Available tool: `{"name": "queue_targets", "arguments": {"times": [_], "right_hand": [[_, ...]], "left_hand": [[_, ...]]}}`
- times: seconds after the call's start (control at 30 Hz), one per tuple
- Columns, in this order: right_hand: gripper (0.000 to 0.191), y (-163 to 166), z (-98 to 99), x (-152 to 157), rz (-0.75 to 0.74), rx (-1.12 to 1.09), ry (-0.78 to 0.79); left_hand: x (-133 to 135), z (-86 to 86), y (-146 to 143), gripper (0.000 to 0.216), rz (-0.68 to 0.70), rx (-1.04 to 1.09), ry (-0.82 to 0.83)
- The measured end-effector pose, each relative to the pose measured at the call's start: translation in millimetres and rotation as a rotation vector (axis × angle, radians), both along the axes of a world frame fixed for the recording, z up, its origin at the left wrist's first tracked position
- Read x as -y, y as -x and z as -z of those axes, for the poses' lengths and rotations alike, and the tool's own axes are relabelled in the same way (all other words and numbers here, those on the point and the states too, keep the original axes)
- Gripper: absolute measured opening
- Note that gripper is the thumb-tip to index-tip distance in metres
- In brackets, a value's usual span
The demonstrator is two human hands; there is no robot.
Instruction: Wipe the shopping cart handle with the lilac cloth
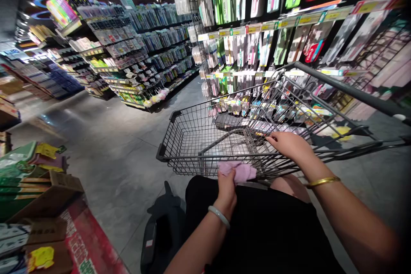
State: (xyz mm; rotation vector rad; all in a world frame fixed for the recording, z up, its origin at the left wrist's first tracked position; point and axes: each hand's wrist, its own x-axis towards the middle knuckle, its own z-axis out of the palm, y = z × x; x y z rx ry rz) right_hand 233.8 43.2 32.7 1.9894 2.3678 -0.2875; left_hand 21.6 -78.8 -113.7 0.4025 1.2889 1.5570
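Note:
A metal shopping cart [183, 160] stands sideways in front of me, its wire basket reaching to the left and its dark handle [346, 87] at the right. My left hand [227, 188] is closed on a folded pink cloth [240, 172], against the near side of the basket. Over the cart's near wire rim, my right hand [289, 145] reaches inward with its fingers curled together. Whatever those fingertips hold or touch is too small to make out. A pale bangle circles the left wrist and a gold-coloured one the right.
Beyond the cart rises a shelf rack [257, 30] of hanging packaged goods. Farther left, another stocked shelf unit [115, 51] stands across the grey floor [105, 150]. Cardboard boxes [48, 192] with green packs sit at the lower left, beside a red printed panel [83, 239].

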Motion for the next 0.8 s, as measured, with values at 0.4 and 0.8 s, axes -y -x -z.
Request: {"name": "queue_targets", "arguments": {"times": [0.4, 0.8], "right_hand": [[0.052, 1, -5.8, 10, 0.027, -0.054, -0.188], [0.052, 76, 85.6, 132, -0.519, -0.707, -0.343]], "left_hand": [[-5, -2.9, 15, 0.036, 0.001, 0.103, 0.045], [47, -89.8, 14, 0.024, 0.416, 0.291, 0.052]]}}
